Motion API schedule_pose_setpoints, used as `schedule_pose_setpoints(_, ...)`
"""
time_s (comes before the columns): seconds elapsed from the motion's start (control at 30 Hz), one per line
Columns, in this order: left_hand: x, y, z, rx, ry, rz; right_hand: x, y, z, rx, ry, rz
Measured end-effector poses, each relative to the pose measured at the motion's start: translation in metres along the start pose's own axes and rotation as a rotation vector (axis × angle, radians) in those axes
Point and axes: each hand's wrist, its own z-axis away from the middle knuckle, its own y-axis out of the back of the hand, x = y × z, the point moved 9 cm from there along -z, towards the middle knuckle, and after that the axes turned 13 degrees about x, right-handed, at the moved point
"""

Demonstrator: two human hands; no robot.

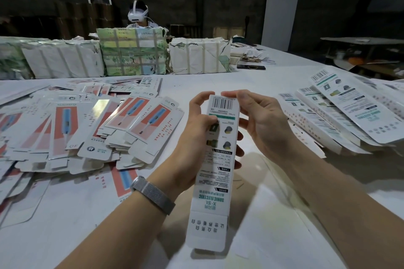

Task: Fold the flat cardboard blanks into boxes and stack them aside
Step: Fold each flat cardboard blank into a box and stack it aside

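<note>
A long, narrow white box (215, 181) with a barcode at its far end and green print is held upright above the table in front of me. My left hand (194, 133) grips its left side, thumb on the printed face. My right hand (260, 120) grips the right side, with fingertips on the far end by the barcode. The near end flap hangs open toward me. A loose heap of flat blanks (87, 129) with red and blue print lies to the left. A row of folded boxes (341, 116) lies at the right.
Wrapped, strapped bundles (133, 52) stand in a row across the back of the white table (273, 214). Behind them sits another person (140, 15) wearing a white headset. Loose scraps (251, 54) lie at the back right. A metal watch band is on my left wrist (153, 194).
</note>
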Motion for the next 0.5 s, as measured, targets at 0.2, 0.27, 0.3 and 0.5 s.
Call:
schedule_pose_setpoints(0.2, 0.005, 0.001, -0.003, 0.074, -0.026, 0.006, 0.01, -0.009, 0.004, -0.043, -0.053, 0.055)
schedule_pose_setpoints(0.27, 0.007, 0.0, -0.003, 0.097, -0.026, 0.048, 0.013, -0.011, 0.005, -0.038, -0.054, 0.091)
schedule_pose_setpoints(0.3, 0.008, -0.001, -0.003, 0.102, -0.035, 0.059, 0.011, -0.011, 0.005, -0.019, -0.031, 0.12)
schedule_pose_setpoints(0.5, 0.019, -0.002, 0.0, 0.057, -0.18, 0.25, -0.008, -0.024, 0.019, -0.11, 0.237, 0.588)
